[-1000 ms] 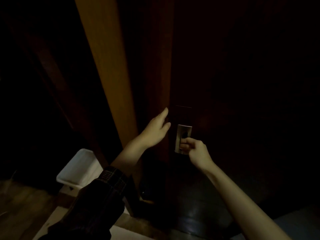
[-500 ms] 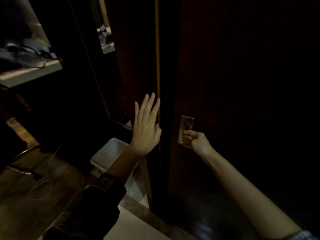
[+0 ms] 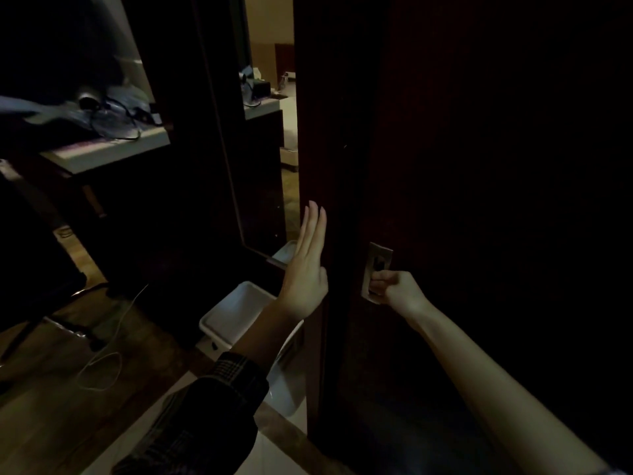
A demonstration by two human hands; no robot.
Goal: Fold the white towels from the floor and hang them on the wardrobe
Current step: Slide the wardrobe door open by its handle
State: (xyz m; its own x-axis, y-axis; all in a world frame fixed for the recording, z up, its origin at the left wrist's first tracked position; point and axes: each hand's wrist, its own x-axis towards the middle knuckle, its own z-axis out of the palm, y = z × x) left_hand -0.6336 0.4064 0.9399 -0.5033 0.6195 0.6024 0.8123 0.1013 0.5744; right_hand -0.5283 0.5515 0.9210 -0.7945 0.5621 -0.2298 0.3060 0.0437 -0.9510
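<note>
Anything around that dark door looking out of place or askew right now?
One oddity: a thin white cable lies loose in a loop on the wooden floor, left of the white plastic bin. No white towels are visible. The right hand grips the metal recessed door handle; the left hand is flat by the door edge.

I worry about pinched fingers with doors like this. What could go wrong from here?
The left hand lies flat by the edge of the dark wooden door while the right hand grips the recessed metal pull handle; its fingers could get caught. The room is dim, and the white plastic bin stands close below.
</note>
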